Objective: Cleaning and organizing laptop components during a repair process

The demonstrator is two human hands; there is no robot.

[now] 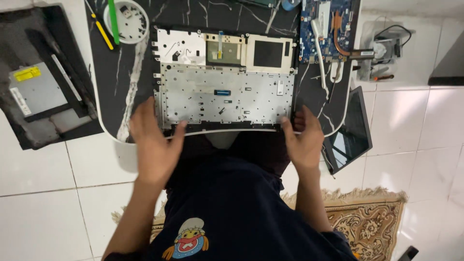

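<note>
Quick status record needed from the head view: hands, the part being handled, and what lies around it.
left hand: grips near-left corner of the laptop palmrest shell
right hand: grips its near-right corner
laptop palmrest shell: inner side up, keyboard backplate showing, on the lap table
lap table: black marble pattern, white rim
motherboard: blue, far right of shell
white dish: far left, beside a yellow screwdriver

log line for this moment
left hand: grips laptop shell near-left corner | right hand: grips near-right corner | shell: on table

Matt metal keyboard backplate [224, 99]; glossy marble-look tabletop [125, 67].
</note>
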